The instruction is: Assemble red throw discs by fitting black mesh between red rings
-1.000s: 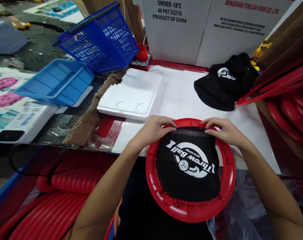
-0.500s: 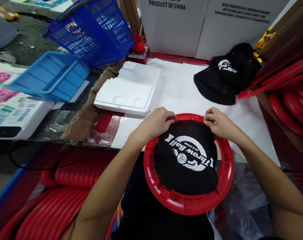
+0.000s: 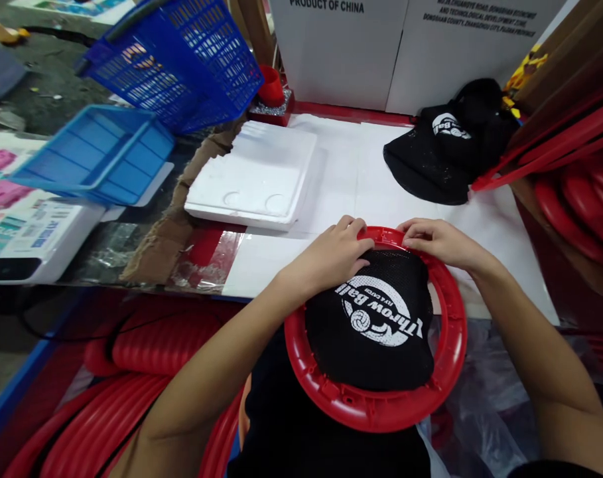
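Observation:
A red plastic ring (image 3: pixel 375 408) rests against my lap and the table edge. A black mesh net (image 3: pixel 371 332) printed "Throw Ball" in white lies stretched inside it. My left hand (image 3: pixel 331 255) presses on the net's far left edge, fingers curled over the rim. My right hand (image 3: pixel 438 240) pinches the net's far edge at the top of the ring. Both hands sit close together at the ring's far side.
A pile of black mesh nets (image 3: pixel 445 159) lies at the table's back right. A white foam tray (image 3: pixel 254 176) sits to the left, blue baskets (image 3: pixel 182 63) beyond it. Stacked red rings (image 3: pixel 574 199) stand at right, more red rings (image 3: pixel 107 411) at lower left. White cartons (image 3: pixel 405 46) back the table.
My left hand slid right along the rim toward the top of the ring. My right hand shifted slightly left, so both hands are closer together. The ring turned a little.

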The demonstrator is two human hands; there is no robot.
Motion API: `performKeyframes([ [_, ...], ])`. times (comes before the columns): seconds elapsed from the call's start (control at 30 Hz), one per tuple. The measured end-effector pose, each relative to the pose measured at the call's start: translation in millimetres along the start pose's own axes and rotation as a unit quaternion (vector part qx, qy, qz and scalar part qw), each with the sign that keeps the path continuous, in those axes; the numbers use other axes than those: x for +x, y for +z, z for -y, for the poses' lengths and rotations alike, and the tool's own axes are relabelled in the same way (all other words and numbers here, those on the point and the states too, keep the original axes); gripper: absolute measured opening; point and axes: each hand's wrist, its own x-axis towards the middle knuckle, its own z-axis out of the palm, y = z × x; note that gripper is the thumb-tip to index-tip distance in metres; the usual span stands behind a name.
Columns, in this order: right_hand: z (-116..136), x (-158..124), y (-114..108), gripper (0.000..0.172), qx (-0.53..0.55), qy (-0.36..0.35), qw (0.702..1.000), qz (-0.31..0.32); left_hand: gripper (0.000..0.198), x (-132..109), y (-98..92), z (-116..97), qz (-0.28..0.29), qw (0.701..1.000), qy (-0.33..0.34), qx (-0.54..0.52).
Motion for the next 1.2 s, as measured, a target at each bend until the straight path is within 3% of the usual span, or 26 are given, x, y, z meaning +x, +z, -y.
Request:
performKeyframes([
  [0.13,-2.7,-2.1,-11.8,0.028,-0.012,-0.015,0.999,0.039,0.014,1.1,-0.9,8.5,0.003,0.997,-0.002,-0.078],
  [0.27,-0.7,-16.1,-13.3,0.027,-0.032,-0.011,0.998,0.049,0.012,-1.8,5.5,19.4,-0.039,0.981,-0.004,-0.191],
  [0.53,13.8,-42.1,20.2,0.017,-0.111,-0.036,0.989,-0.095,0.006,-10.0,9.8,22.6,-0.122,0.954,-0.033,-0.273],
  [0.73,12.3,-33.2,20.0,0.021,-0.035,0.0,0.994,-0.101,0.015,-8.2,4.3,30.0,-0.108,0.95,-0.062,-0.287],
  [0.87,13.2,-26.0,19.6,0.02,-0.093,0.006,0.993,-0.071,0.022,1.7,-0.2,34.4,-0.063,0.963,-0.056,-0.257],
  [1.03,19.3,-25.3,17.7,0.019,-0.191,0.001,0.979,-0.072,0.018,16.2,-2.9,44.0,-0.01,0.953,-0.086,-0.29],
  [1.2,23.0,-20.2,16.4,0.021,-0.107,-0.025,0.992,-0.059,0.019,15.4,-6.6,38.4,-0.023,0.957,-0.087,-0.276],
])
